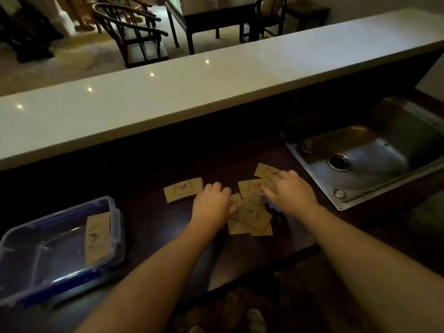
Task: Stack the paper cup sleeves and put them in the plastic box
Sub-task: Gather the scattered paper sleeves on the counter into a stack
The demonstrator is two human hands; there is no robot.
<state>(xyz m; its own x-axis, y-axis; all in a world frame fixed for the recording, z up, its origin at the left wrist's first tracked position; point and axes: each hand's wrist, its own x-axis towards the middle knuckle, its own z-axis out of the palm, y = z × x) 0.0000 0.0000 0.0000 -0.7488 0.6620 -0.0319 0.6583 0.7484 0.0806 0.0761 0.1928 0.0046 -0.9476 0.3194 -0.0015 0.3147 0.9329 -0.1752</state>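
While sorting: both hands work a loose pile of sleeves [249, 216] mid-counter.
Left hand [212, 203]: curled on the pile's left side, grip unclear, it's dim.
Right hand [289, 191]: spread flat, pinning sleeves by the sink [374, 150].
Stray sleeve [183, 189]: just left of the hands.
Box [19, 239]: open at the counter's left front edge, one sleeve [97, 237] inside; clear counter between.

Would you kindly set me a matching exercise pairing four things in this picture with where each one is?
Things:
1. plastic box
2. sink
3. left hand
4. right hand

Places:
A. far right of the counter
B. on the sleeves nearest the sink
C. near left, one sleeve inside
D. between the lone sleeve and the pile

Pairs: 1-C, 2-A, 3-D, 4-B
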